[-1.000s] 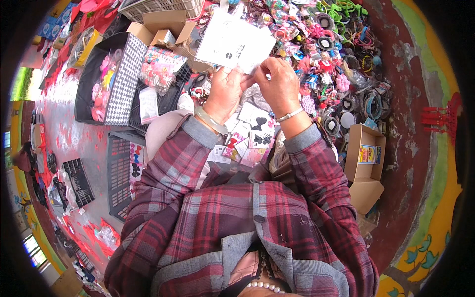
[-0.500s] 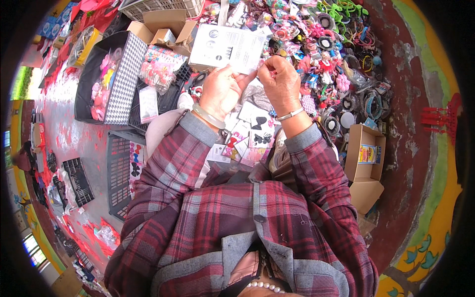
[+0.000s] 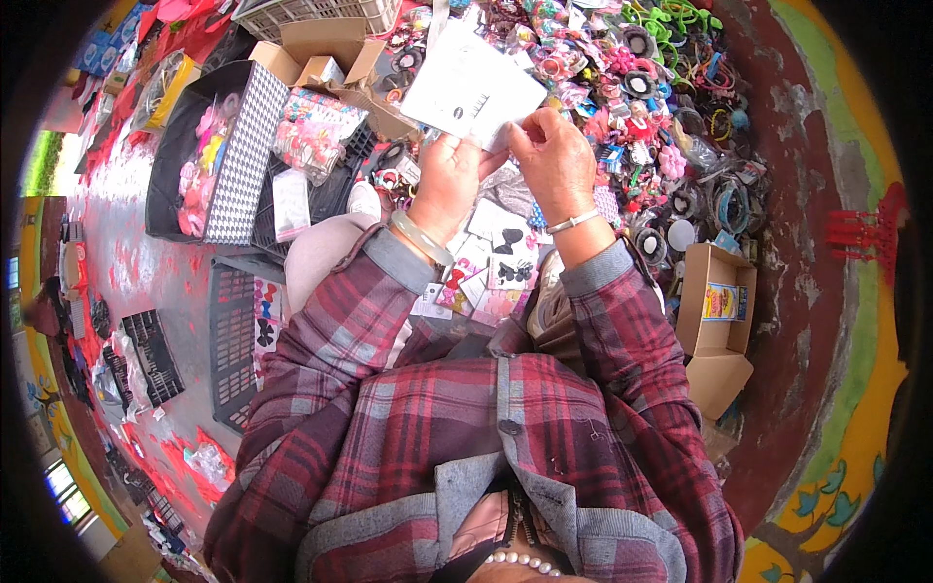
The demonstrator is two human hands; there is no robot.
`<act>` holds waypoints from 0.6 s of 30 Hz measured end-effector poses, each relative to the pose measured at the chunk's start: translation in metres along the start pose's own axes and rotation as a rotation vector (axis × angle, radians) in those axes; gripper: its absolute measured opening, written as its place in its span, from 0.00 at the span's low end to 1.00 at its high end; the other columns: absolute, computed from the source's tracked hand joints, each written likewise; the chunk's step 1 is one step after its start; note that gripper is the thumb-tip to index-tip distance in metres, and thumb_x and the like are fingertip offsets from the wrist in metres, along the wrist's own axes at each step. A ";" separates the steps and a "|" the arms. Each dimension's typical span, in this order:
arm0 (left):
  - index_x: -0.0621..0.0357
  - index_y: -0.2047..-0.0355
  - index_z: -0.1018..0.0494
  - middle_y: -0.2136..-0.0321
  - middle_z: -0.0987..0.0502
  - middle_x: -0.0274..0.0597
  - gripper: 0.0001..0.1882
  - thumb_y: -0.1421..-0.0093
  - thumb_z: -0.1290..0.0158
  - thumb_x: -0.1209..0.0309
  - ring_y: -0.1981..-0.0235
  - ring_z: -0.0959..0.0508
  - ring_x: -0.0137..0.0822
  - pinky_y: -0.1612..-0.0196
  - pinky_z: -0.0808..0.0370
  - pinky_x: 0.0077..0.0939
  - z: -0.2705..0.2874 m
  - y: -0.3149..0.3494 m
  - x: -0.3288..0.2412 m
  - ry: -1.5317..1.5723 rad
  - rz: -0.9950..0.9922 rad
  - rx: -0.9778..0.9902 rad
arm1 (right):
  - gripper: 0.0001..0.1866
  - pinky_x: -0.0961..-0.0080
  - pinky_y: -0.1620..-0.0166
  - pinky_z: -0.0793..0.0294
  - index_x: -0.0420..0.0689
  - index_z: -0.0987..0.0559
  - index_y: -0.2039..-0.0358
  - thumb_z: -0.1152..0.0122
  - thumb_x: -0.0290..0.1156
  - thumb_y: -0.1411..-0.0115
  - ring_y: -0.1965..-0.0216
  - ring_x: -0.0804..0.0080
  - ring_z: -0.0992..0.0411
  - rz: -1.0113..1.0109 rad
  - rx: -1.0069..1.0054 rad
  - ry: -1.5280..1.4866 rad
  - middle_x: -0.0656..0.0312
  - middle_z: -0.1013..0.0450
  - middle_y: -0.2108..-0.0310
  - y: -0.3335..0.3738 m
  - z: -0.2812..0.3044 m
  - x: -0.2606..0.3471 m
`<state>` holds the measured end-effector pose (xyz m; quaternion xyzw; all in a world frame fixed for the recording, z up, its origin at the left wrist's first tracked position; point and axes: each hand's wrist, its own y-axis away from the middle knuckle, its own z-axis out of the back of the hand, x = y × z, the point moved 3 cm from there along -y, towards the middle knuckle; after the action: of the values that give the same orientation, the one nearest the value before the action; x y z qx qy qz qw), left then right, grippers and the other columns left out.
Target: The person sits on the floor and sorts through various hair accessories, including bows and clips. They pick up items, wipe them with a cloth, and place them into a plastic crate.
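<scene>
My left hand and my right hand together hold a white backing card with small dark marks, lifted above the goods and tilted. The left hand grips its lower edge; the right hand pinches its lower right corner. A pale bangle sits on my left wrist, a thin silver bracelet on my right. Below the hands, several small cards with black bow clips lie on my lap.
A heap of colourful hair accessories spreads at the upper right. A black-and-white checked box with pink items stands at left, cardboard boxes behind it. An open carton lies at right. A dark slotted tray lies lower left.
The white card has turned in my hands and now tilts with its right end lower. Both hands stayed at about the same place.
</scene>
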<state>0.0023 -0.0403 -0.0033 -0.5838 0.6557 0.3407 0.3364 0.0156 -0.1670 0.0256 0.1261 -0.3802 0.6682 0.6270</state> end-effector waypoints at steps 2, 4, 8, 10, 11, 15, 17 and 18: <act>0.73 0.55 0.40 0.57 0.31 0.53 0.14 0.36 0.66 0.74 0.56 0.27 0.42 0.49 0.29 0.35 -0.002 0.001 0.004 -0.071 -0.061 0.037 | 0.09 0.66 0.72 0.31 0.43 0.27 0.80 0.40 0.34 0.54 0.76 0.58 0.28 -0.018 -0.024 0.011 0.55 0.29 0.81 0.000 0.000 -0.001; 0.73 0.53 0.41 0.57 0.31 0.52 0.15 0.36 0.66 0.74 0.55 0.27 0.40 0.49 0.29 0.35 0.000 0.000 0.008 -0.109 -0.054 0.056 | 0.08 0.64 0.73 0.31 0.43 0.27 0.82 0.41 0.32 0.54 0.77 0.57 0.28 -0.023 -0.056 0.030 0.54 0.29 0.83 0.000 0.000 -0.005; 0.73 0.54 0.40 0.56 0.31 0.51 0.15 0.36 0.65 0.74 0.56 0.27 0.40 0.49 0.29 0.36 0.002 -0.001 0.010 -0.144 -0.028 0.078 | 0.07 0.63 0.74 0.30 0.42 0.27 0.82 0.41 0.31 0.55 0.78 0.56 0.28 -0.006 -0.051 0.038 0.53 0.29 0.83 -0.001 0.001 -0.007; 0.72 0.54 0.40 0.56 0.31 0.52 0.14 0.36 0.66 0.74 0.56 0.27 0.42 0.50 0.29 0.37 0.003 0.000 0.010 -0.049 0.029 0.016 | 0.06 0.64 0.73 0.30 0.42 0.27 0.82 0.41 0.31 0.56 0.78 0.56 0.28 -0.028 -0.027 0.033 0.53 0.29 0.83 -0.001 0.002 -0.005; 0.72 0.55 0.40 0.56 0.31 0.52 0.14 0.37 0.66 0.74 0.56 0.27 0.42 0.50 0.29 0.38 0.004 0.000 0.010 -0.001 0.057 -0.015 | 0.06 0.64 0.73 0.30 0.43 0.27 0.82 0.42 0.31 0.56 0.78 0.56 0.28 -0.031 -0.028 0.026 0.53 0.29 0.83 -0.001 0.001 -0.006; 0.72 0.57 0.39 0.58 0.31 0.53 0.13 0.38 0.66 0.75 0.57 0.27 0.45 0.50 0.29 0.40 0.007 -0.004 0.006 0.252 0.160 -0.018 | 0.06 0.64 0.73 0.30 0.43 0.27 0.81 0.42 0.31 0.56 0.77 0.56 0.28 -0.031 -0.056 0.037 0.54 0.29 0.83 -0.003 0.000 -0.011; 0.73 0.59 0.37 0.60 0.30 0.53 0.13 0.40 0.66 0.77 0.59 0.26 0.44 0.52 0.28 0.41 0.009 -0.008 0.004 0.310 0.192 -0.017 | 0.07 0.64 0.72 0.30 0.43 0.26 0.81 0.43 0.33 0.55 0.76 0.55 0.28 -0.077 -0.039 0.026 0.54 0.28 0.81 -0.005 0.000 -0.014; 0.73 0.60 0.37 0.61 0.29 0.53 0.12 0.40 0.66 0.78 0.59 0.26 0.44 0.53 0.28 0.41 0.011 -0.009 0.004 0.341 0.210 -0.018 | 0.07 0.64 0.71 0.30 0.43 0.26 0.80 0.44 0.33 0.55 0.76 0.55 0.28 -0.099 -0.035 0.008 0.53 0.28 0.81 -0.006 -0.001 -0.015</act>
<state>0.0111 -0.0339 -0.0134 -0.5645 0.7572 0.2762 0.1779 0.0240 -0.1779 0.0169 0.1312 -0.3827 0.6300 0.6628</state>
